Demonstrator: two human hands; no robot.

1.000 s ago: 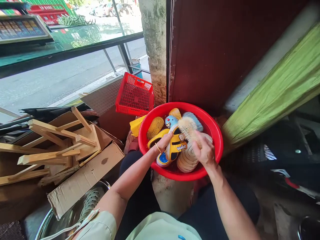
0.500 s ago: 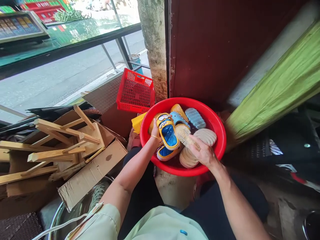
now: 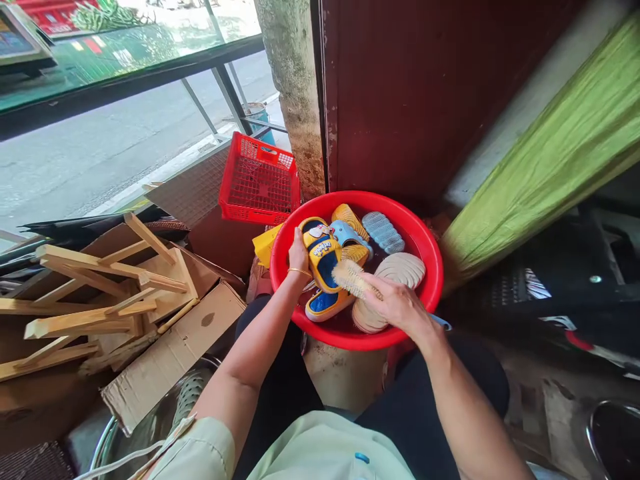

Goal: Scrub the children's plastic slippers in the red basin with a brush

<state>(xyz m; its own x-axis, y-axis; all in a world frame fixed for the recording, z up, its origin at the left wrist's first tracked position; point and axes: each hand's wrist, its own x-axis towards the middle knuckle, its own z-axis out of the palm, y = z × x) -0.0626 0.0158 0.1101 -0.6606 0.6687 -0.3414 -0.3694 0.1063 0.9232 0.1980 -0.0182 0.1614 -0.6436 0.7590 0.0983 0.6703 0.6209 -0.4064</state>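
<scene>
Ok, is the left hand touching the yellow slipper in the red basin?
Touching. The head view shows the left hand wrapped around the edge of the yellow slipper, with no gap between them.

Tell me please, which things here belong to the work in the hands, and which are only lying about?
Part of the work: left hand gripping a yellow-and-blue slipper; right hand holding a bristle brush; red basin; other slippers.
Lying about: red plastic crate; wooden slats; cardboard.
</scene>
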